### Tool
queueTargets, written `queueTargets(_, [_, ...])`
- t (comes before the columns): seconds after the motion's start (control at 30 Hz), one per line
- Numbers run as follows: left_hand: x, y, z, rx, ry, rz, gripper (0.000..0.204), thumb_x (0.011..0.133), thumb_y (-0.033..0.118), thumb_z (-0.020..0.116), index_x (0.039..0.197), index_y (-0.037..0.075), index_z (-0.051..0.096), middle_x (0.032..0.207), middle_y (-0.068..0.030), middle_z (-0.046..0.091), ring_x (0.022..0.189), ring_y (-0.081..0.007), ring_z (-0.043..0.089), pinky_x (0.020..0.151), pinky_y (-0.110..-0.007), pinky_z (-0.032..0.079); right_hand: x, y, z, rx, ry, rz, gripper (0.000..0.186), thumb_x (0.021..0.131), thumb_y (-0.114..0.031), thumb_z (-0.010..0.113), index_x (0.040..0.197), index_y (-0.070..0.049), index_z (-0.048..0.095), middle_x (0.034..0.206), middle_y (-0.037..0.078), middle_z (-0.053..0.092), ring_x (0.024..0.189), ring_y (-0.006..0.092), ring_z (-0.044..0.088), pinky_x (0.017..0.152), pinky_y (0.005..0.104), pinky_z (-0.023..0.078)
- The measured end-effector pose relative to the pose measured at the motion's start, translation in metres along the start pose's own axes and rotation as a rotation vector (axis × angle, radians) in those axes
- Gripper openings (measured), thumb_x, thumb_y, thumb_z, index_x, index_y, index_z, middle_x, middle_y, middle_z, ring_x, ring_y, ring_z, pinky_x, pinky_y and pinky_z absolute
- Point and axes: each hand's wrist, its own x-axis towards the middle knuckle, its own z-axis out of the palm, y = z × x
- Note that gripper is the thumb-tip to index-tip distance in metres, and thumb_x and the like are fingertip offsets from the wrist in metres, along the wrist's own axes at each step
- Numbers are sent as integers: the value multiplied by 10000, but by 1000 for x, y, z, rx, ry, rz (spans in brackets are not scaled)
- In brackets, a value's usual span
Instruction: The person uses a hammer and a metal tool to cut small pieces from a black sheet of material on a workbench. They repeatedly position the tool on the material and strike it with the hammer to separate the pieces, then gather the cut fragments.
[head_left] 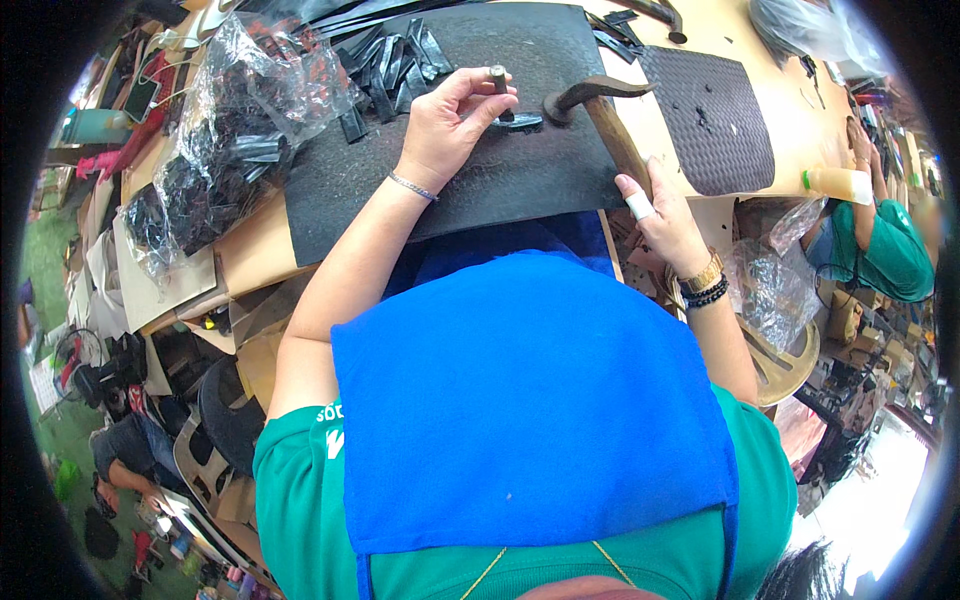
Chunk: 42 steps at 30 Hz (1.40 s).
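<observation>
Upright between the fingertips of my left hand is a short metal punch. Its lower end is by a small glossy black strip, though my fingers hide whether the two touch. The strip lies on a large black mat on the table. My right hand, its thumb wrapped in white, grips the wooden handle of a hammer. The hammer's dark curved head is above the mat, to the right of the punch and apart from it.
Many loose black strips lie at the mat's back left, beside a clear plastic bag with dark pieces. A dark textured pad with small black bits lies right. Another hammer rests at the back. Near a yellowish bottle, a person sits.
</observation>
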Motion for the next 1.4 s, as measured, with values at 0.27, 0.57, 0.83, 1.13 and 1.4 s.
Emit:
queueTargets(0.27, [0, 2, 4, 83, -8, 37, 247, 901, 100, 670, 1130, 26, 613, 1028, -85, 701, 950, -140, 676, 828, -255, 538, -1, 3, 1, -18, -14, -10, 317, 951, -264, 593, 977, 36, 493, 867, 170, 477, 820, 284, 463, 794, 389, 416])
queueTargets(0.57, [-1, 1, 6, 119, -13, 62, 244, 898, 92, 672, 1128, 34, 617, 1021, -78, 705, 944, -141, 681, 824, -262, 543, -2, 3, 2, -50, 2, -19, 309, 948, -259, 596, 975, 30, 491, 865, 175, 478, 821, 293, 467, 793, 396, 415])
queueTargets(0.83, [-2, 6, 9, 246, -17, 34, 206, 883, 98, 691, 1069, 23, 647, 987, -61, 715, 900, -130, 689, 802, -265, 554, 13, -23, -22, 49, -78, 153, 359, 948, -256, 600, 1137, 33, 503, 950, 182, 565, 862, 238, 536, 801, 366, 452])
queueTargets(1.13, [-2, 4, 9, 373, -19, 84, 193, 861, 80, 710, 1037, 19, 656, 923, -61, 721, 859, -121, 693, 758, -263, 560, 38, -87, -47, -153, -165, -125, 287, 921, -229, 636, 1074, -7, 537, 865, 216, 616, 754, 427, 589, 711, 402, 490])
queueTargets(1.4, [-4, 4, 12, 244, 17, 162, 216, 859, 156, 720, 1012, 19, 654, 887, -113, 714, 833, -172, 712, 717, -289, 562, 50, -105, -64, 508, 123, -557, 257, 1001, -246, 509, 1143, -32, 528, 820, 45, 572, 675, 140, 532, 641, 273, 463])
